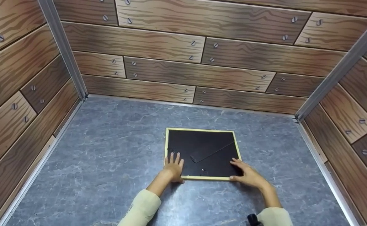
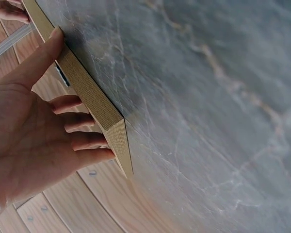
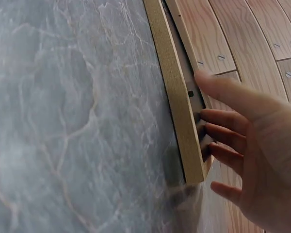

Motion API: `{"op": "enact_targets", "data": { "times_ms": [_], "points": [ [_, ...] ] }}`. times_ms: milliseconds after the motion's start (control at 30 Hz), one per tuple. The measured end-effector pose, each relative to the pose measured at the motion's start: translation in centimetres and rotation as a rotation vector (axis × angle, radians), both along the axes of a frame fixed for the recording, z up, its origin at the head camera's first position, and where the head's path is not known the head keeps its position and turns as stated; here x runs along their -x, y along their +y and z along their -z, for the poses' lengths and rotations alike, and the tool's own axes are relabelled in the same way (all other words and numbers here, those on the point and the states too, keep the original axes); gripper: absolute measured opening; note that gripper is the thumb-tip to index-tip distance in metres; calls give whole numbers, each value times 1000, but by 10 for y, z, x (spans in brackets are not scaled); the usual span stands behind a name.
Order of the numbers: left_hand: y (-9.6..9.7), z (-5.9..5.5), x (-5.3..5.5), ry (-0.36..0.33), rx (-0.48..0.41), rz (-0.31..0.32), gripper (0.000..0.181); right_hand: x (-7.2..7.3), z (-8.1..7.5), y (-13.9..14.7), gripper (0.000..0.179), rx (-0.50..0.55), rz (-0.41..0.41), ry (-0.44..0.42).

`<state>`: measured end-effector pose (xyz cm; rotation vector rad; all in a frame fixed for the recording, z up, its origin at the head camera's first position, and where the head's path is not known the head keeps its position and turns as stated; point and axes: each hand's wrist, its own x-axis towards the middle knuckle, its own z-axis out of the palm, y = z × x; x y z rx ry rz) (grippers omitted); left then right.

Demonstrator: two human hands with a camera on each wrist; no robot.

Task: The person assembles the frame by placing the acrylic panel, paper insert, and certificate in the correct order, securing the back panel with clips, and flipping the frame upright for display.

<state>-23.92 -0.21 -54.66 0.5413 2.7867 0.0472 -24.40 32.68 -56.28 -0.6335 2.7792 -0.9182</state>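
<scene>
A picture frame (image 1: 202, 129) with a pale wooden border lies back side up on the grey surface. Its black back panel (image 1: 211, 144) carries a diagonal stand leg and a small metal piece near the front edge. My left hand (image 1: 173, 169) rests on the near left corner, fingers straight and spread over the back. In the left wrist view, that thumb lies against the front wooden edge (image 2: 92, 92). At the near right corner is my right hand (image 1: 251, 175), its fingertips over the panel and its thumb by the front edge. The right wrist view shows those fingers (image 3: 228, 138) loosely bent over the border.
The marble-patterned surface (image 1: 114, 150) spreads around the frame. Wood-plank printed walls (image 1: 158, 40) stand at the back and both sides, with metal strips (image 1: 67, 50) at the corners. A small black object (image 1: 253, 219) sits by the right sleeve.
</scene>
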Motion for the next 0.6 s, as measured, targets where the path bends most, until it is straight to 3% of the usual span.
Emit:
{"op": "enact_targets", "data": {
  "times_ms": [267,433,600],
  "points": [
    [1,-2,0,-4,-10,2,85,2,-6,-12,54,-124,107,55],
    [0,-3,2,-17,-5,-2,86,7,-9,-19,52,-198,115,127],
    [-1,-2,-1,-15,-11,0,86,9,-8,-22,54,-237,129,134]
  ]
}}
